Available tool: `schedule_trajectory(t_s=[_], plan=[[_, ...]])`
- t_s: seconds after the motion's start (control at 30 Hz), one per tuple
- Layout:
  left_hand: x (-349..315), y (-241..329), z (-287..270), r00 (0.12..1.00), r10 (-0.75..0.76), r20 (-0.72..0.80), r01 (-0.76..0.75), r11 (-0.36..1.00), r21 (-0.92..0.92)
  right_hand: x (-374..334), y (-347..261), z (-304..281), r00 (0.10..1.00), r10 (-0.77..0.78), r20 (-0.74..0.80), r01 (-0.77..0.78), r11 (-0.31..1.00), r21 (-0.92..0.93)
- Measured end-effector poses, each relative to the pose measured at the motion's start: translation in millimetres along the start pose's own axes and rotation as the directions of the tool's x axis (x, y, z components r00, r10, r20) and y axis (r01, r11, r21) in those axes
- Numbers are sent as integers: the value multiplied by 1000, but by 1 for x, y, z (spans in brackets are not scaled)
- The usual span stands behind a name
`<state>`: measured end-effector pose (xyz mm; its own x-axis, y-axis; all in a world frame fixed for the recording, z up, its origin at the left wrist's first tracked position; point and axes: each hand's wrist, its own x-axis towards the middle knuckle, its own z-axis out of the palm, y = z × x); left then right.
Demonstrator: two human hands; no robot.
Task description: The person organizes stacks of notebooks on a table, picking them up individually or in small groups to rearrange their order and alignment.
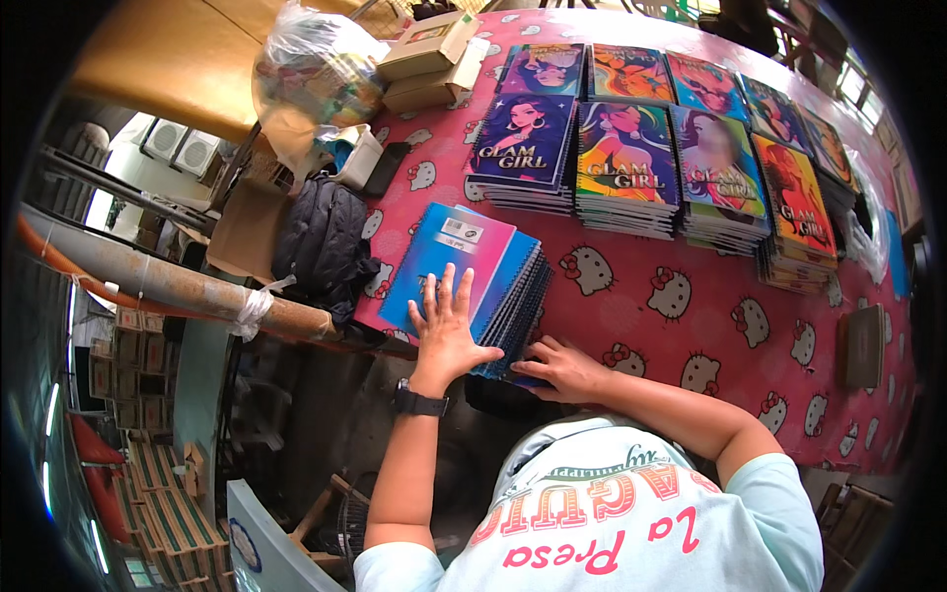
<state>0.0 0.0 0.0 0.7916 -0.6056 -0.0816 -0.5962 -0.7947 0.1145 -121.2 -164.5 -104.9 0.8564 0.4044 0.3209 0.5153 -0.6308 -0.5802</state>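
Observation:
A fanned stack of spiral notebooks (520, 259) with blue and pink covers lies at the table's near edge, slightly tilted. My left hand (443, 335) rests flat on the top notebook (418, 259), fingers spread and thumb reaching toward the spiral side. The top cover carries a small white label. My right hand (564, 372) is at the stack's near right corner, with its fingers curled on the dark blue edge of a low notebook. Its fingertips are partly hidden. Farther back stand several piles of notebooks (624, 163) with colourful illustrated covers, set in two rows.
A pink patterned cloth covers the table (631, 331). On the left are a black backpack (324, 242), a white container (359, 158), a filled plastic bag (321, 74) and cardboard boxes (429, 59). A brown box (861, 345) stands at the right. A pipe (187, 279) runs along the left side.

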Motion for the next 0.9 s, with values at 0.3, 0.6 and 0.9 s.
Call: schedule_trajectory(t_s=[0.3, 0.6, 0.9], plan=[[-3, -6, 1, 999, 9, -41, -9, 1000, 19, 10, -13, -5, 967, 199, 158, -231, 948, 217], [-2, -3, 0, 999, -5, -35, 6, 1000, 13, 11, -24, -17, 963, 226, 145, -223, 974, -33], [-2, -3, 2, 999, -9, -46, 9, 1000, 11, 4, -13, -15, 989, 102, 106, -84, 982, -167]])
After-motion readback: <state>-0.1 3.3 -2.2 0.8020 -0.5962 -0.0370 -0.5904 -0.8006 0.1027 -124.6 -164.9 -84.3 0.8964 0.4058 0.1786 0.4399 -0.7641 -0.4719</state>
